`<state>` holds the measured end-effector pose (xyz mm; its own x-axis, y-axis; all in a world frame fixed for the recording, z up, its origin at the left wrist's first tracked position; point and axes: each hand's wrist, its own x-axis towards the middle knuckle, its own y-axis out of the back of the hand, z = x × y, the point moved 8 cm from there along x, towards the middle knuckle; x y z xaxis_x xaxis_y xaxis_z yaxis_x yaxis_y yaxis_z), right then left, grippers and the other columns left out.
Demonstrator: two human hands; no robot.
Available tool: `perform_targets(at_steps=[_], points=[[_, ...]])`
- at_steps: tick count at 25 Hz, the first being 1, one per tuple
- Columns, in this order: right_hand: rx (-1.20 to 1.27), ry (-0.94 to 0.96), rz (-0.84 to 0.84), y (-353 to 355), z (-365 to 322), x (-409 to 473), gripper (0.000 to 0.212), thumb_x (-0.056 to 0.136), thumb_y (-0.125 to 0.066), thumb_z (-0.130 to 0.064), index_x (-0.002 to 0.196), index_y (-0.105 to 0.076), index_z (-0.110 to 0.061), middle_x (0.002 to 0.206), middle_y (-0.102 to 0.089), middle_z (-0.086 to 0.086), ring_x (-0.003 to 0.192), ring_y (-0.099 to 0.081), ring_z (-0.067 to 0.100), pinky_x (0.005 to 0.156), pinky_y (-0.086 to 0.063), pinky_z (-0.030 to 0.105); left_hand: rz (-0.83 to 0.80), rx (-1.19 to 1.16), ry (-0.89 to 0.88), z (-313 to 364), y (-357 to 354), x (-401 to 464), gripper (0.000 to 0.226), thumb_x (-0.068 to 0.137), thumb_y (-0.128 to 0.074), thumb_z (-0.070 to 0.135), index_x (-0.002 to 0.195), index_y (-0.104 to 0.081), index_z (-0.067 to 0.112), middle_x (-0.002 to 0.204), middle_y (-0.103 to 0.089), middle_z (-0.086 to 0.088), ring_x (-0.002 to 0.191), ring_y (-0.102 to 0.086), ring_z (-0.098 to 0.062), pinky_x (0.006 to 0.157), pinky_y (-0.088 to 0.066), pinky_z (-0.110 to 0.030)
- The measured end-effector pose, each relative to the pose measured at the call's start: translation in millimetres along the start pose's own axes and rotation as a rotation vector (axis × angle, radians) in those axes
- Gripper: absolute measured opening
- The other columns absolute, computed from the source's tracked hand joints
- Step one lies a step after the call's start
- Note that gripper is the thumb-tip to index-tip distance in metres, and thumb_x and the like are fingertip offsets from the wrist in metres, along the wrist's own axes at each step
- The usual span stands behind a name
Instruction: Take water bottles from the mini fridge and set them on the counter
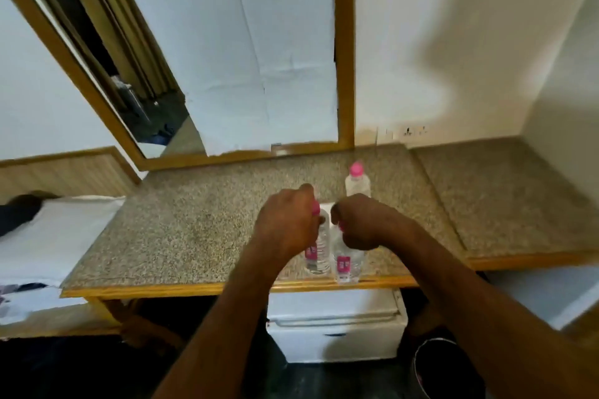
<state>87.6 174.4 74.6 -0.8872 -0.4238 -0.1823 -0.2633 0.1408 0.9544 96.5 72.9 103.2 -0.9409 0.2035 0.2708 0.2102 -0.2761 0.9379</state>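
Step in hand: setting down. Two water bottles stand close together near the front edge of the desk (201, 236), one under each hand; judged from their upright stance, both bases are on or almost on the granite — the blur leaves that unsettled.

Left hand (285, 223): grip closed around the neck and pink cap of the left bottle (319, 253), fingers wrapped from above.

Right hand (359, 223): grip likewise closed over the top of the right bottle (346, 264); a bit of pink cap shows at the fingers.

A third bottle (357, 183), pink cap on, stands free farther back on the desk, apart from both hands.

The mini fridge (337, 324) sits under the desk, directly below the bottles. Its door looks shut from this angle; whether more bottles remain inside cannot be seen.

Next move, as I judge it: let go of both necks without tipping the bottles — they stand near the wooden edge — then lift the hands straight up and clear.
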Motion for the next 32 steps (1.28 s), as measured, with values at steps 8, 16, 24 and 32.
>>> perform_targets(at_steps=[8,16,24,32], points=[[-0.086,0.024,0.191,93.2,4.4,81.8,0.021,0.081,-0.059,0.0,0.1,-0.067,-0.006,0.102,-0.068,0.011,0.092,-0.064,0.026,0.07,-0.047,0.027,0.061,0.006,-0.004,-33.4,28.6,103.3,0.034,0.08,-0.074,0.037,0.099,-0.06,0.013,0.099,-0.07,-0.011,0.089,-0.064,-0.029,0.067,-0.045,-0.033],[0.132,-0.176,0.145,38.0,54.2,158.5,0.024,0.08,-0.063,0.001,0.1,-0.063,-0.011,0.1,-0.066,0.008,0.086,-0.059,0.015,0.074,-0.052,0.026,-0.035,-0.095,-0.006,-76.1,-61.8,153.1,0.028,0.079,-0.075,0.03,0.093,-0.059,0.013,0.09,-0.07,-0.011,0.08,-0.065,-0.027,0.066,-0.049,-0.033],[0.128,-0.194,0.044,6.6,76.5,178.6,0.031,0.08,-0.064,-0.001,0.107,-0.061,-0.016,0.109,-0.065,0.006,0.099,-0.058,0.02,0.089,-0.05,0.036,-0.117,-0.081,0.024,-82.8,-107.2,161.4,0.029,0.083,-0.071,0.031,0.097,-0.056,0.01,0.091,-0.069,-0.012,0.078,-0.063,-0.024,0.061,-0.043,-0.029],[0.037,-0.163,-0.066,10.9,77.6,179.1,0.037,0.082,-0.067,-0.016,0.116,-0.056,-0.019,0.117,-0.063,0.003,0.111,-0.055,0.022,0.105,-0.039,0.05,-0.231,-0.011,0.034,-80.1,-107.9,170.4,0.048,0.082,-0.07,0.044,0.114,-0.054,0.013,0.104,-0.069,-0.009,0.09,-0.065,-0.024,0.072,-0.053,-0.035]])
